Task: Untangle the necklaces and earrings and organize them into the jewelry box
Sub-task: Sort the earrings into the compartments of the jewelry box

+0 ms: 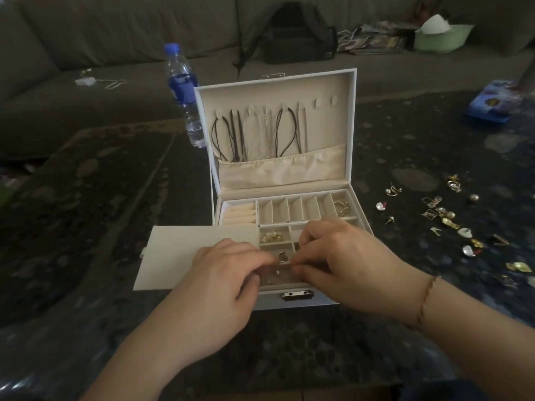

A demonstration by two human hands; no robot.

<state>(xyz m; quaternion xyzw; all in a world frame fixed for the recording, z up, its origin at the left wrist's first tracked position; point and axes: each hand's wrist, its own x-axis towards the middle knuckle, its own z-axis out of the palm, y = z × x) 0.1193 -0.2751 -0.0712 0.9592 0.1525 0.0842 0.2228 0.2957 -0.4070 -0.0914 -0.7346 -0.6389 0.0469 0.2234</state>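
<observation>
The white jewelry box (pixel 359 215) stands open on the dark table, its lid upright. Several necklaces (pixel 257 134) hang from hooks inside the lid. Gold earrings lie in a middle compartment (pixel 273 236) and in the far right compartment (pixel 341 208). My left hand (pixel 223 279) and my right hand (pixel 344 261) meet over the box's front compartments. Their fingertips pinch a small clear earring card (pixel 279 272) between them. A small silver earring (pixel 283 257) shows just above the card.
Many loose earrings (pixel 445 224) lie scattered on the table to the right. A white flat insert (pixel 199 256) sits left of the box. A water bottle (pixel 185 94) stands behind the box's left corner. A sofa with a black bag (pixel 298 33) lies beyond.
</observation>
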